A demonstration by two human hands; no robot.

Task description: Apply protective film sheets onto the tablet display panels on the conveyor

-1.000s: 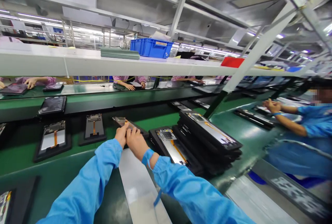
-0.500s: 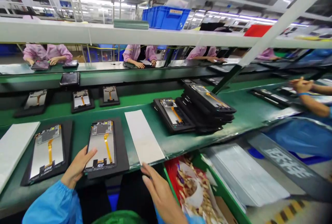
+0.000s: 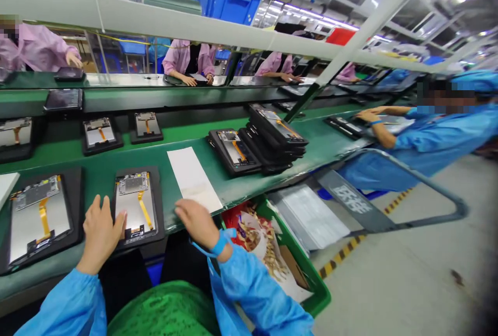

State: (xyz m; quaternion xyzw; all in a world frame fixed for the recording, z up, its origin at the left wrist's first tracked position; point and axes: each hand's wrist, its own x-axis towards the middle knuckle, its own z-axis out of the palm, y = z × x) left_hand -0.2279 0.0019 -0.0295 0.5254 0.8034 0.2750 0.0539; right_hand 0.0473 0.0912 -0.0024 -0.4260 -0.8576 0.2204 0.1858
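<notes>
My left hand (image 3: pixel 100 235) is open with fingers spread, its thumb against the left edge of an opened tablet (image 3: pixel 134 204). That tablet lies on a black pad, showing a circuit board, a silver panel and an orange ribbon cable. To its left rests a similar opened tablet (image 3: pixel 41 222), also on a black pad. My right hand (image 3: pixel 198 224), in a blue wristband, hovers by the near end of a white strip (image 3: pixel 189 167). Its fingers are partly extended and I see nothing in them.
Beyond the strip stands a stack of black tablets (image 3: pixel 276 136). More opened tablets (image 3: pixel 101 134) lie on the green belt behind. A green bin (image 3: pixel 319 294) of scraps sits below the bench edge. At right, a co-worker in blue (image 3: pixel 431 139) works beside a metal-framed chair (image 3: pixel 428 222).
The view has swung to the right. My left hand has lifted its fingers off the tablet's side and spread them. My right hand has turned inward, pointing left, near the white strip.
</notes>
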